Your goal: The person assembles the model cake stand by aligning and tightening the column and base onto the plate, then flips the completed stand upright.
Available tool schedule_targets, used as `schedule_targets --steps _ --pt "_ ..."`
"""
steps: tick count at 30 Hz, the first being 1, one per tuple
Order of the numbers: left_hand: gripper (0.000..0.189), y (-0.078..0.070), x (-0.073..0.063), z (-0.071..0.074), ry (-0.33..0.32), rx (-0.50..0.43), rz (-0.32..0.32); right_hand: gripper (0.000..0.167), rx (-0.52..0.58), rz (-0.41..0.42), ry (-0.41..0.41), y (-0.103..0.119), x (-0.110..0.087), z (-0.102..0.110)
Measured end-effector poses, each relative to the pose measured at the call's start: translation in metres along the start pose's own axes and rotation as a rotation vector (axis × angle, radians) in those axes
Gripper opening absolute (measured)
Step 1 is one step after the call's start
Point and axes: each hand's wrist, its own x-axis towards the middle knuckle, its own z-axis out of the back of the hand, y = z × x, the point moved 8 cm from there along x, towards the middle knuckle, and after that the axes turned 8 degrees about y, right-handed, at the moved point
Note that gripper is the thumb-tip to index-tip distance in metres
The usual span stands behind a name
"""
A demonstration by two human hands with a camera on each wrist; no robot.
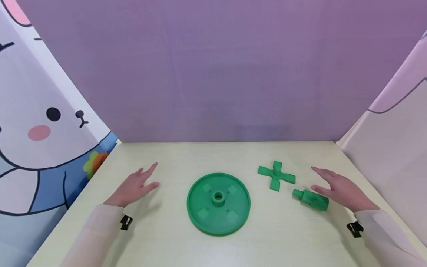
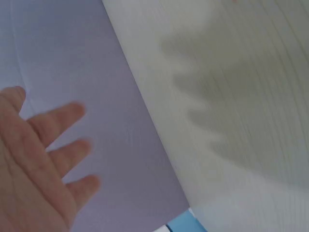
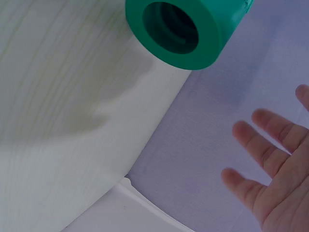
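Though near the right fingers (image 3: 258, 146), green cylinder (image 1: 316, 200) outside their grasp.

Showing the palm side of the right hand (image 3: 288, 183) at the lower right, with fingers (image 3: 260, 152) parted and bent. Presenting at the top the hollow round end of a green cylinder (image 3: 208, 30), apart from the hand. Showing a pale wood-grained tabletop (image 3: 67, 186) at left under a blurred shadow (image 3: 63, 126), a purple backdrop (image 3: 193, 150) behind the hand, and a whitish panel (image 3: 118, 212) along the bottom.

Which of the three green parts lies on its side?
The bottle-shaped piece, rightmost of the three; the four-armed cross and the round disc lie flat.
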Motion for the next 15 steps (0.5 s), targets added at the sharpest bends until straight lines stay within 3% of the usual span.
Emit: schedule_targets --steps 5,11,15 --pt "0.077 -0.011 0.007 -0.014 0.115 -0.165 -0.016 0.068 0.024 -0.018 0.011 0.000 -0.005 0.000" --pt "0.083 -0.028 0.013 -0.024 0.149 -0.178 -0.090 0.069 0.115 -0.014 0.074 0.004 -0.005 -0.007" --pt "0.089 -0.036 0.016 -0.030 0.168 -0.182 -0.101 0.069 0.138 0.001 0.082 0.005 -0.005 -0.009"
